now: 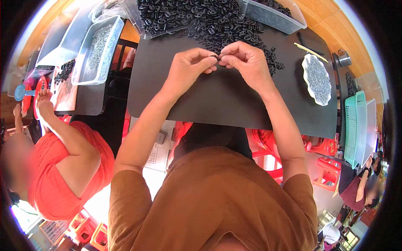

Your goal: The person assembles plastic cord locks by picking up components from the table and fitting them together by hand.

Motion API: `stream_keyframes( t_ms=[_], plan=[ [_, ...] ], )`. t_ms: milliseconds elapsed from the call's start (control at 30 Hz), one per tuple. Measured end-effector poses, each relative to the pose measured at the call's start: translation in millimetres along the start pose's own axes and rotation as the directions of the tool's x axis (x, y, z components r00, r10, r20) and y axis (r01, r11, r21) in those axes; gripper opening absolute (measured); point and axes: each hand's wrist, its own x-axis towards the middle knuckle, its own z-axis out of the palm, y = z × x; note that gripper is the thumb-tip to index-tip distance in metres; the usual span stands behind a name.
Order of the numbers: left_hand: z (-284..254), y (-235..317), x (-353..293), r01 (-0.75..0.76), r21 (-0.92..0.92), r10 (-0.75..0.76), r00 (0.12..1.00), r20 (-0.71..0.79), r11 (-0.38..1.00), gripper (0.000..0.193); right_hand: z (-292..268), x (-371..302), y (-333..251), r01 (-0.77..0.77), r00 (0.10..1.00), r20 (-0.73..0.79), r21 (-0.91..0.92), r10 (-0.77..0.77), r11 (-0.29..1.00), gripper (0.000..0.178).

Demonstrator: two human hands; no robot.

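Note:
My left hand (pixel 190 69) and my right hand (pixel 248 63) meet fingertip to fingertip above the dark table (pixel 201 102). Both are pinched closed. A small black piece (pixel 216 56) shows at the left fingertips, mostly covered, so its full shape is hidden. What the right fingertips pinch is too small and covered to make out. Just beyond my hands spreads a heap of small black plastic pieces (pixel 217 33) with holes in them. Off to the right lies a white scalloped dish (pixel 324 102) filled with tiny grey, shiny parts.
Clear tubs (pixel 274 24) stand along the far side. A wooden stick (pixel 310 52) and metal cup (pixel 344 57) lie right, past them a green basket (pixel 351 129). At left, a person in red (pixel 71 167) sits by another table with a clear bin (pixel 79 77).

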Motion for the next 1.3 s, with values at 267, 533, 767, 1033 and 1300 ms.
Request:
stream_keyframes(
  t_ms=[267, 533, 767, 1033, 1300],
  plan=[
    [2.0, 3.6, 0.3, 0.060, -0.241, -0.058, 0.998, 0.012, 0.969, 0.015, -7.1, 3.4, 4.1, 0.063, 0.998, -0.020, 0.085, -0.061, 0.994, 0.006],
    [1.9, 2.3, -0.2, 0.060, -0.131, -0.059, 0.998, 0.012, 0.990, 0.012, -2.5, 3.0, 3.9, 0.089, 0.996, 0.013, 0.061, -0.090, 0.994, 0.006],
    [3.0, 3.1, -1.1, 0.066, -0.122, -0.067, 0.998, 0.000, 0.990, 0.012, -2.2, -0.6, 0.2, 0.100, 0.994, 0.038, -0.044, -0.098, 0.994, 0.007],
    [2.7, 4.3, -1.3, 0.062, -0.096, -0.063, 0.998, -0.009, 0.994, 0.012, -2.3, -0.1, -0.4, 0.133, 0.991, 0.012, -0.152, -0.132, 0.979, 0.007],
    [4.5, 5.0, -0.8, 0.060, -0.084, -0.060, 0.998, -0.003, 0.995, 0.011, -3.1, -0.1, 0.5, 0.176, 0.984, 0.017, -0.180, -0.176, 0.968, 0.006]
  ],
)
